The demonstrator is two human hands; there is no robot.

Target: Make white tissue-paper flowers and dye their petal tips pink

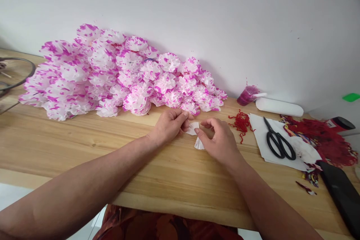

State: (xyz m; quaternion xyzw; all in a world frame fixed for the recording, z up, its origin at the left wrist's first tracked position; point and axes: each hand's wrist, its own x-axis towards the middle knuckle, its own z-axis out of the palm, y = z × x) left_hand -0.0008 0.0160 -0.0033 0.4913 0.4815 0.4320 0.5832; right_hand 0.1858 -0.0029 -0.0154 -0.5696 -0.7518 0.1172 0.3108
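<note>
Between my two hands is a small piece of white pleated paper [192, 128], its folds fanned out toward both sides. My left hand [172, 126] pinches its left part with thumb and curled fingers. On the other side, my right hand [221, 140] has its thumb and bent index finger at the paper's right edge, closed about it. A lower fan of the same pleats [198, 144] shows beneath the right thumb. The palms and the other fingertips are mostly hidden.
Behind my hands, a large heap of white and magenta paper flowers [126, 71] leans against the wall. Rightward are a cup of purple liquid [247, 95], a white roll [279, 107], red yarn pieces [241, 122], black-handled scissors [277, 140] on white paper sheets [260, 135], and a phone [340, 191].
</note>
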